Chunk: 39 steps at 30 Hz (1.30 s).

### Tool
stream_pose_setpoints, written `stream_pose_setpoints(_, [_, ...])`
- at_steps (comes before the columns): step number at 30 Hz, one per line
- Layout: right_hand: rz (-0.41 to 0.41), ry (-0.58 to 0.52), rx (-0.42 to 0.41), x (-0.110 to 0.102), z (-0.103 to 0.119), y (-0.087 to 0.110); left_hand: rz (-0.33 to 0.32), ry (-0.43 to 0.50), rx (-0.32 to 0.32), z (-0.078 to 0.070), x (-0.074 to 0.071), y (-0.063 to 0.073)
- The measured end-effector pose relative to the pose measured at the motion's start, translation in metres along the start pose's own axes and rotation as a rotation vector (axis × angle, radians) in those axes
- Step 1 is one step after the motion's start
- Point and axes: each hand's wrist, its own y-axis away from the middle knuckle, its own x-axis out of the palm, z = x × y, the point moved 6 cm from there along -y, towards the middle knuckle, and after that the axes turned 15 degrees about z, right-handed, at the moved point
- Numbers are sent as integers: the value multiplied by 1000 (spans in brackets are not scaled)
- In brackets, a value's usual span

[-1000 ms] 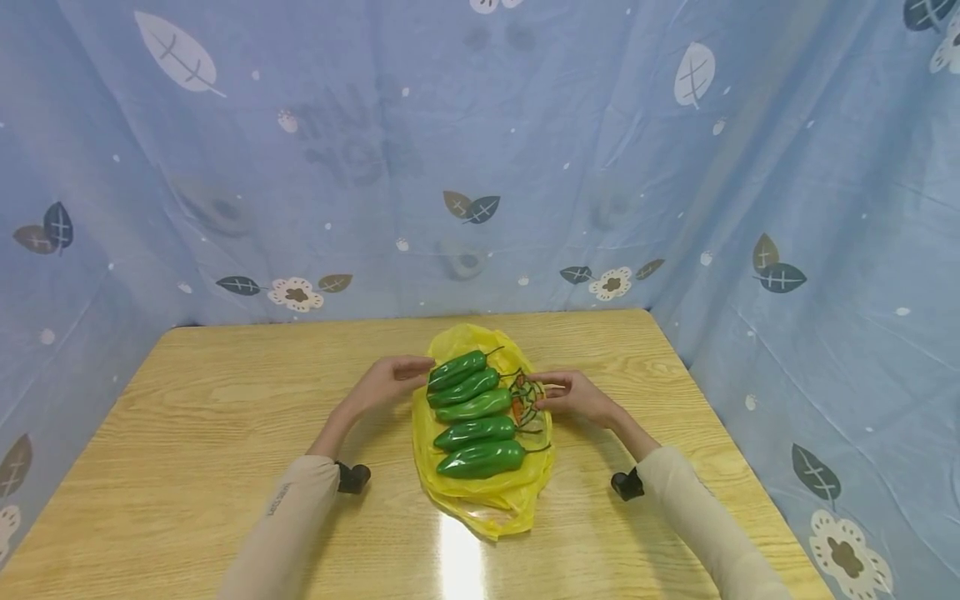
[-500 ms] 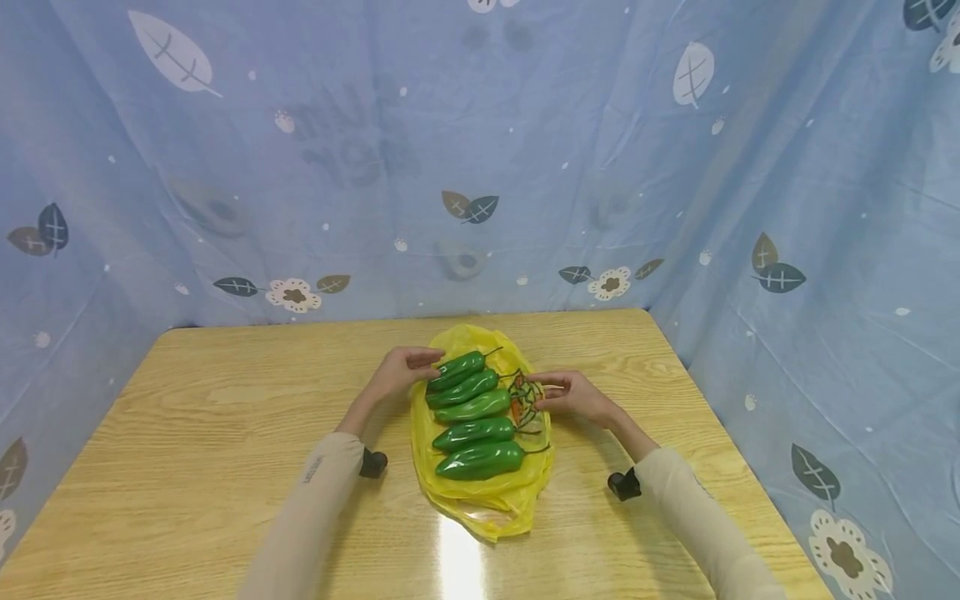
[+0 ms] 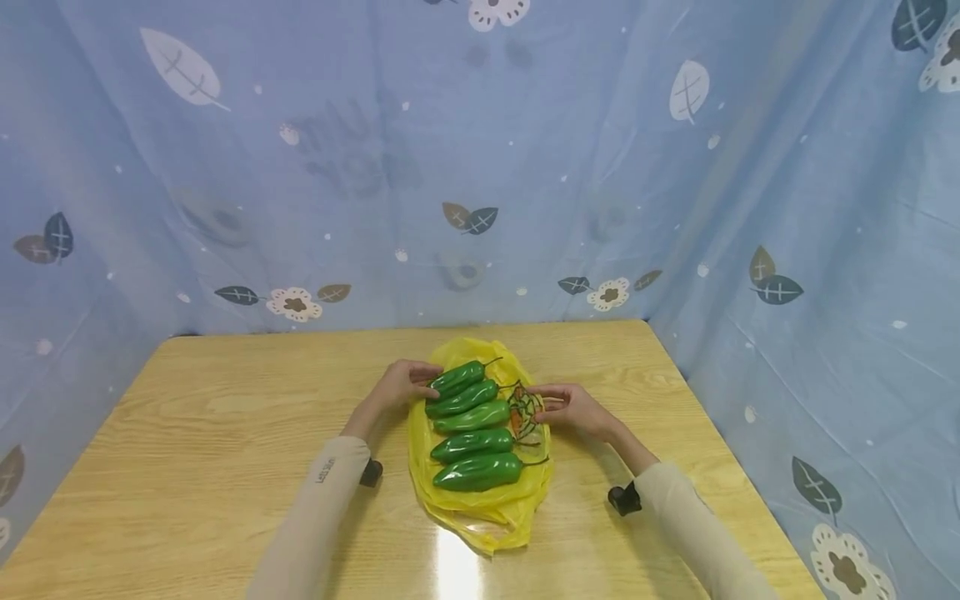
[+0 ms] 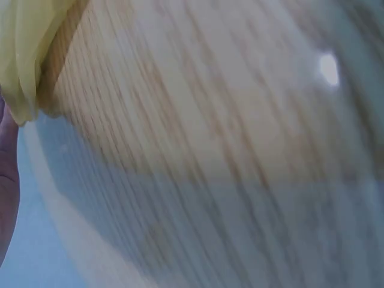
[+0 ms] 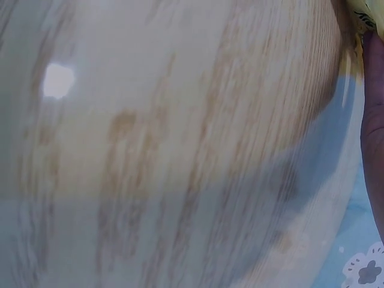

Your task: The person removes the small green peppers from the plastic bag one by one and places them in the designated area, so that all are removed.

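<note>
Several long green chili peppers [image 3: 480,472] lie side by side on a yellow plastic bag [image 3: 489,533] in the head view, their stems pointing right. My left hand [image 3: 401,385] is at the left end of the farthest chili pepper [image 3: 459,379], fingers on its far side and thumb nearer; whether it grips cannot be told. My right hand [image 3: 581,410] rests with extended fingers at the bag's right edge, beside a red, green and black patterned patch [image 3: 525,408]. The left wrist view catches only the thumb side of that hand and some bag [image 4: 21,54].
A light wooden table [image 3: 262,433] bears the bag. Blue patterned curtains [image 3: 525,150] hang behind it and along both sides. Each wrist carries a small black camera, such as the right one [image 3: 624,498].
My left hand has moved right, from the bag's left edge onto the end of the farthest chili pepper. The right hand stays in place. The head view has tilted slightly upward.
</note>
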Motion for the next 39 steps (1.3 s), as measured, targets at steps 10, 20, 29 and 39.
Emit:
stream_pose_setpoints(10, [2,-7,17,1,-1,2,52,-222,-41,-4,5,-3])
stream_pose_setpoints(20, [3,-20,-2,3,-3,2,47,-397,69,-9,14,1])
stream_pose_setpoints(29, [-14,-11,14,2,-6,-1,-4,-448,104,-11,14,1])
stream_pose_setpoints(39, [-16,-10,28,1,-7,1,-44,-431,84,-13,13,-2])
